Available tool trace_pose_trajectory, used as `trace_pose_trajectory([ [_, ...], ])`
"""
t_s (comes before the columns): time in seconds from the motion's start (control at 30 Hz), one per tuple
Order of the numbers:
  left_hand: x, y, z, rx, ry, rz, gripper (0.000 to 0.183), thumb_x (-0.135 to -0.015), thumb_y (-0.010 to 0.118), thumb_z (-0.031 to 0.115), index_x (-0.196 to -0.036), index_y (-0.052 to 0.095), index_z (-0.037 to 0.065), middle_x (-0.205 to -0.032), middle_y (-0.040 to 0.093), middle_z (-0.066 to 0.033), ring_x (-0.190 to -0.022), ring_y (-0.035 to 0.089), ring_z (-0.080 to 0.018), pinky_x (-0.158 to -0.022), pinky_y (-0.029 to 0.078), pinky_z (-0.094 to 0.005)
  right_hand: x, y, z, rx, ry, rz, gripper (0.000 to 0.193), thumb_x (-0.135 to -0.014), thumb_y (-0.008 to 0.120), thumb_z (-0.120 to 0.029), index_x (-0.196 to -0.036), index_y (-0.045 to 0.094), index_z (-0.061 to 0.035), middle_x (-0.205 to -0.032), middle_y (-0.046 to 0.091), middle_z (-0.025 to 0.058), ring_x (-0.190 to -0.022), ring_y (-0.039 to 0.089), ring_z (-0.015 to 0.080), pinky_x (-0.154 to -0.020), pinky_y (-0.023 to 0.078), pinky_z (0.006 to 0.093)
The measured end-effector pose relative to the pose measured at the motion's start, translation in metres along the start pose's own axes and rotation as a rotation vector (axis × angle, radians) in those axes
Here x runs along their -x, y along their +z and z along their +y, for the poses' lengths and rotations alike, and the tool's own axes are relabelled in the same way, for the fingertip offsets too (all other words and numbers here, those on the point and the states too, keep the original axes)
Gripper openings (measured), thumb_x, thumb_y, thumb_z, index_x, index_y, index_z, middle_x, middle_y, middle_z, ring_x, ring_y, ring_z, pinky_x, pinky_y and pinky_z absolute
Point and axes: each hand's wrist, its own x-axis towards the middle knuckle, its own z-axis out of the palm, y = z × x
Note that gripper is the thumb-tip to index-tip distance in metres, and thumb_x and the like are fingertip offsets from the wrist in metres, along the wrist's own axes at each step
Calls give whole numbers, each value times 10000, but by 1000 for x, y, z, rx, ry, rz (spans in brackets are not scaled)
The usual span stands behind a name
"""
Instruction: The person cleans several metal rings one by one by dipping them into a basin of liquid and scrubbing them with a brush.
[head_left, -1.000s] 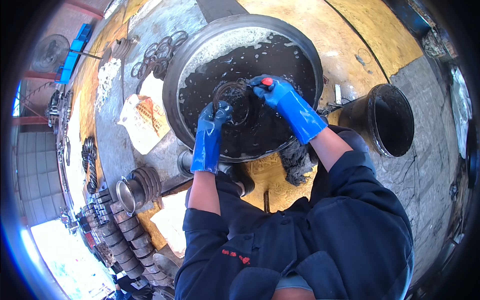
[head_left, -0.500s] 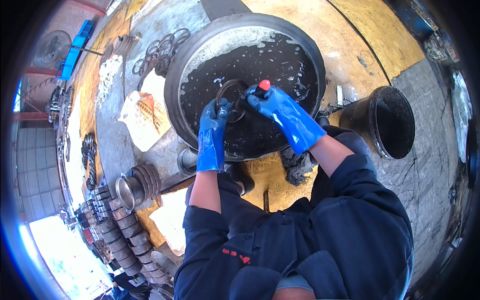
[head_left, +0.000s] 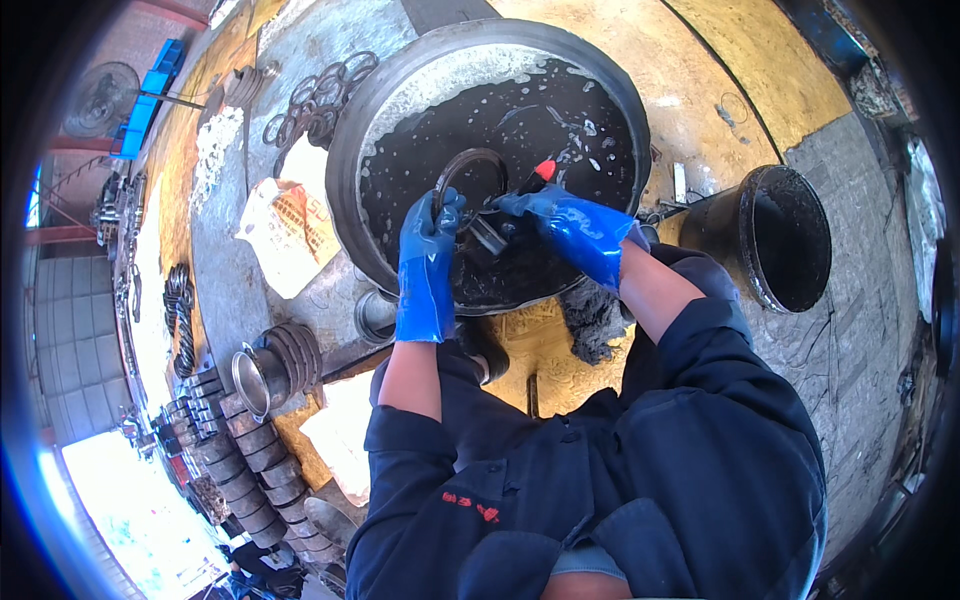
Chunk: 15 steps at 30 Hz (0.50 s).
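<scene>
Both my hands wear blue rubber gloves over a wide round basin (head_left: 345, 150) of dark liquid. My left hand (head_left: 430, 225) is closed on the near-left side of a dark metal ring (head_left: 475, 156), held tilted above the liquid. My right hand (head_left: 555, 215) is closed round a brush-like tool with a red handle end (head_left: 545, 170). The tool's flat grey head (head_left: 488, 236) points down inside the ring's near-right side. Whether it touches the ring I cannot tell, and my fingers hide the middle of the tool.
A black bucket (head_left: 745, 235) lies tilted right of the basin. Dark rings (head_left: 320, 95) are piled beyond its left rim, near a printed white bag (head_left: 290, 225). Ribbed metal cylinders (head_left: 265, 375) stand at lower left. A dark lump (head_left: 593, 325) sits below the basin.
My right hand has turned and shifted slightly right, bringing the tool's grey head into view inside the ring. The ring has risen a little and tilted. Pale streaks on the liquid have moved.
</scene>
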Motion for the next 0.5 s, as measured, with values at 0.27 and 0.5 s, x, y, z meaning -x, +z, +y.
trace_pose_trajectory([
  [0.27, -11, -5, 15, 468, -149, 240, 277, -951, 602, 80, -1203, 574, -31, -1104, 670, -189, -1006, 667, -260, -926, 536, -359, -46, -33, 10, 585, -28, 330, 459, -831, 714, -460, -954, 718, -18, -856, 719, 131, -762, 661, 196, -724, 523, 367],
  [0.5, -6, -6, 18, 621, -319, 103, 263, -950, 576, 34, -1207, 575, -18, -1157, 648, -204, -1030, 655, -277, -899, 548, -368, -38, -14, -4, 364, -70, 93, 449, -846, 741, -410, -1114, 694, -53, -1017, 720, 93, -901, 654, 166, -846, 511, 343],
])
